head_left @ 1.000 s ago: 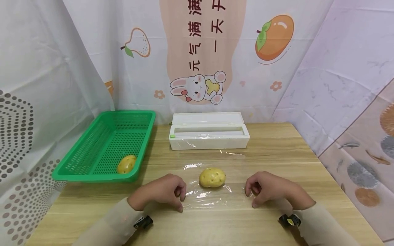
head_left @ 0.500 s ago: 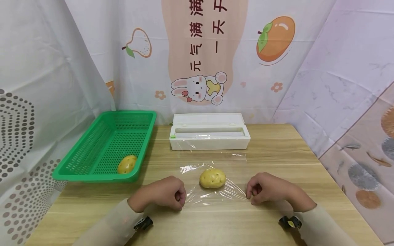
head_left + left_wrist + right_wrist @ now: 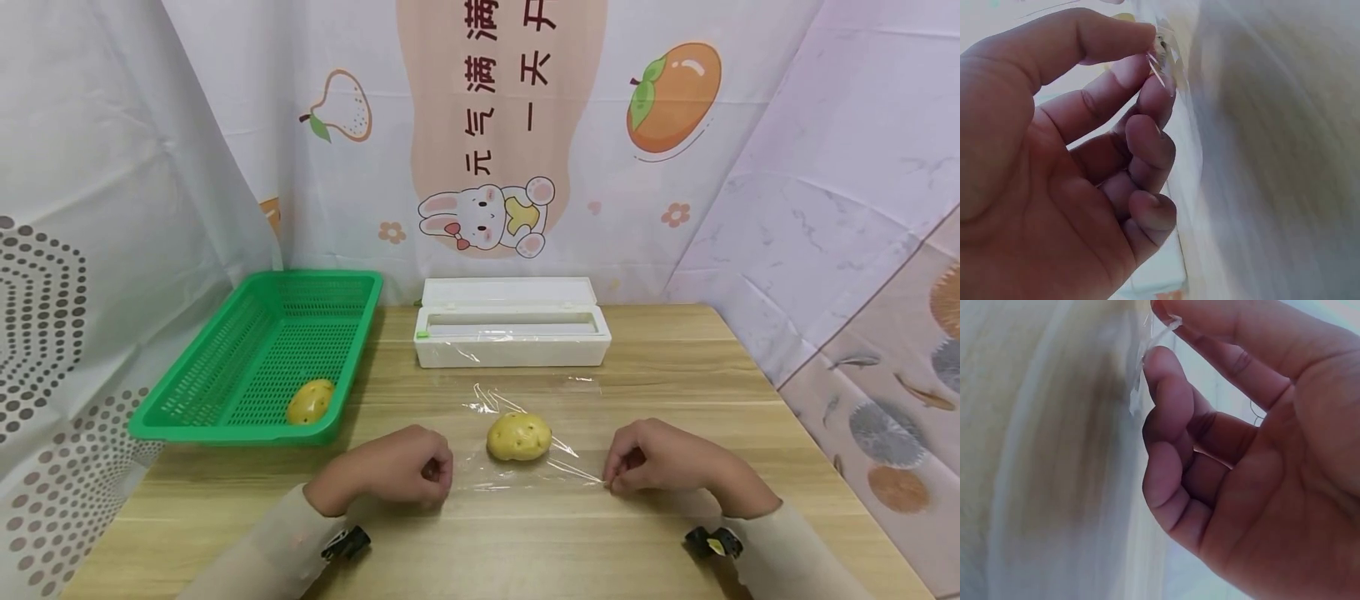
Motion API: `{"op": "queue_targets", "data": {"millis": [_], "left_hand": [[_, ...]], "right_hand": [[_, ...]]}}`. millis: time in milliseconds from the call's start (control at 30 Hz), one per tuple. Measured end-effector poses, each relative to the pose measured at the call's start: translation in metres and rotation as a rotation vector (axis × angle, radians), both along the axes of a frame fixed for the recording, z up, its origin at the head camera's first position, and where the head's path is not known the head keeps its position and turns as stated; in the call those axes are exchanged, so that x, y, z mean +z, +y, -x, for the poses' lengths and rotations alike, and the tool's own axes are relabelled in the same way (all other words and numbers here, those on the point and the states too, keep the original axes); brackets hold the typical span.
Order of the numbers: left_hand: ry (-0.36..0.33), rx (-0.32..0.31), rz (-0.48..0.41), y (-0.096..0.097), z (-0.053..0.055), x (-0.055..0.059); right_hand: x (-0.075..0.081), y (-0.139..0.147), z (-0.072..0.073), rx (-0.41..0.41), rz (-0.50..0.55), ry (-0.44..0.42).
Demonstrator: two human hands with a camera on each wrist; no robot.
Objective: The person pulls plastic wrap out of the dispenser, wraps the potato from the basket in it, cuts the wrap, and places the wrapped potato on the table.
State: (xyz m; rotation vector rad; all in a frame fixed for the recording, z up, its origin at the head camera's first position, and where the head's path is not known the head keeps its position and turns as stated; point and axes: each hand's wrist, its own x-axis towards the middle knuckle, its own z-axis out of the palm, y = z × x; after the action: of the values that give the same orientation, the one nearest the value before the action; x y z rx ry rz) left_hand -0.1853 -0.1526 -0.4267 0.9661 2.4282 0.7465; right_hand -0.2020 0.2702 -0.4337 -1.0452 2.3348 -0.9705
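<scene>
A yellow potato rests on a sheet of clear plastic wrap spread over the table, midway between my hands. With curled fingers, my left hand pinches the wrap's near left corner between thumb and index finger; a crumpled bit shows at those fingertips in the left wrist view. My right hand pinches the near right corner, and taut creases run from it toward the potato. In the right wrist view a twisted strip of wrap hangs from the thumb and finger.
Behind the potato stands a white plastic wrap dispenser with its lid raised. A green basket at the left holds a second potato. The wooden table meets a printed curtain at the back.
Both hands have closed on the near corners of the wrap. Its near edge has lifted and drawn into creases, and the right hand has moved slightly outward. The potato stays in place.
</scene>
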Motion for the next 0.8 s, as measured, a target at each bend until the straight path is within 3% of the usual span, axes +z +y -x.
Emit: {"op": "queue_targets", "data": {"millis": [367, 800], "left_hand": [[0.040, 0.021, -0.009, -0.004, 0.006, 0.009], [0.092, 0.042, -0.004, -0.002, 0.023, 0.027]], "right_hand": [[0.012, 0.003, 0.006, 0.016, 0.018, 0.138], [0.025, 0.001, 0.020, -0.005, 0.001, 0.164]]}}
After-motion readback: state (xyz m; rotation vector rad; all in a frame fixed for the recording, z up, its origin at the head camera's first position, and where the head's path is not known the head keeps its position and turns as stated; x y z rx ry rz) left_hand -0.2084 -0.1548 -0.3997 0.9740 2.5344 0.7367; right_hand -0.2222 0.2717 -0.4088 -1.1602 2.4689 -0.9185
